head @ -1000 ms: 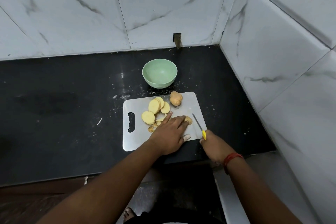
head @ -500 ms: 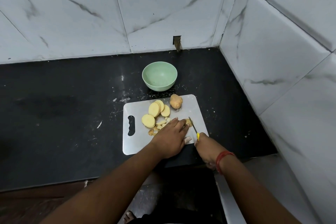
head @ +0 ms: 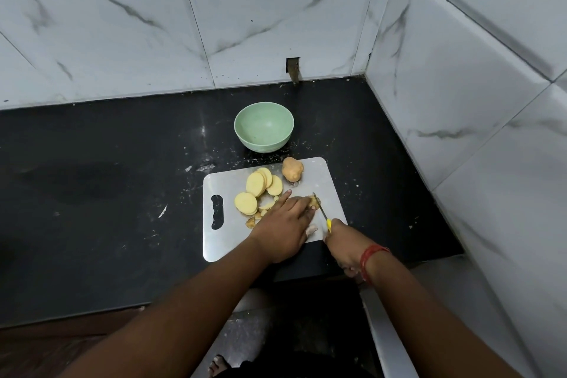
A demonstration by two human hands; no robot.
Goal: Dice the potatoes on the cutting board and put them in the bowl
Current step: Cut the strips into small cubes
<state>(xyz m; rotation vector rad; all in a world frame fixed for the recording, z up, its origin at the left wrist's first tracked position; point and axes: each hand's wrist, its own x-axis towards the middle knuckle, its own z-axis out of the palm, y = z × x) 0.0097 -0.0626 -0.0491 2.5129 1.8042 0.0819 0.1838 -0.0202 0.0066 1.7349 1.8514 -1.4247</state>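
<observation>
A steel cutting board [head: 227, 242] lies on the black counter. On it are round yellow potato slices [head: 256, 183], a whole unpeeled potato [head: 292, 169] at the far edge, and small cut bits [head: 251, 222]. My left hand [head: 285, 224] presses down on a potato piece [head: 314, 201] that is mostly hidden under my fingers. My right hand [head: 343, 247] grips a yellow-handled knife [head: 321, 212] whose blade rests against that piece. The empty green bowl [head: 264, 126] stands just beyond the board.
White marbled tile walls close in behind and on the right, forming a corner. The black counter [head: 92, 193] stretches left, with crumbs and a white scrap [head: 162, 211]. The counter's front edge runs just below the board; a bare foot [head: 218, 364] shows on the floor.
My right hand has brought the knife left onto the potato piece under my left fingers. My left hand has stayed in place on the piece.
</observation>
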